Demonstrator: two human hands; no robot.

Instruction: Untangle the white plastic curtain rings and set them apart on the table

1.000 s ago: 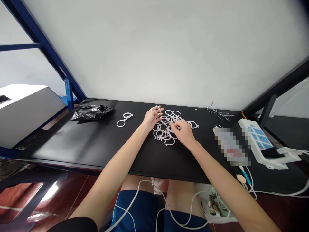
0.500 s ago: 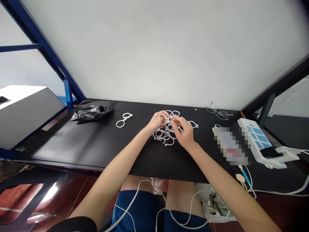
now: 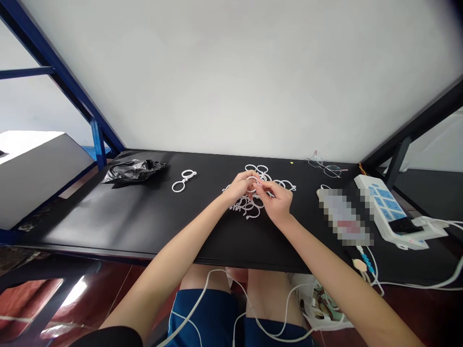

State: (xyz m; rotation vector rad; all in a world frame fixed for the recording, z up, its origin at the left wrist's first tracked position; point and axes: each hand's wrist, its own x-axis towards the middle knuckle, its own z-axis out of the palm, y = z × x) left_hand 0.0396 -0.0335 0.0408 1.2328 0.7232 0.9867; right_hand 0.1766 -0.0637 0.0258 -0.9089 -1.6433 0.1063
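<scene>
Change since a second before: I saw the bare left hand (image 3: 238,188) drawn in to meet the bare right hand (image 3: 279,200) over the rings.
Table's left: crumpled black plastic bag (image 3: 133,172) on the black tabletop (image 3: 144,217).
Left of the hands: pair of touching white rings (image 3: 178,186), lying flat.
Left fingers: curled closed on a thin white ring (image 3: 252,177).
Below both hands: heap of loose white rings (image 3: 249,207), partly covered.
Right fingertips: pinched narrow against that ring's right side; I couldn't tell what they gripped.
Table's right: wire-framed round glasses (image 3: 332,170), pixelated phone (image 3: 343,217), white power strip with blue sockets (image 3: 393,211).
</scene>
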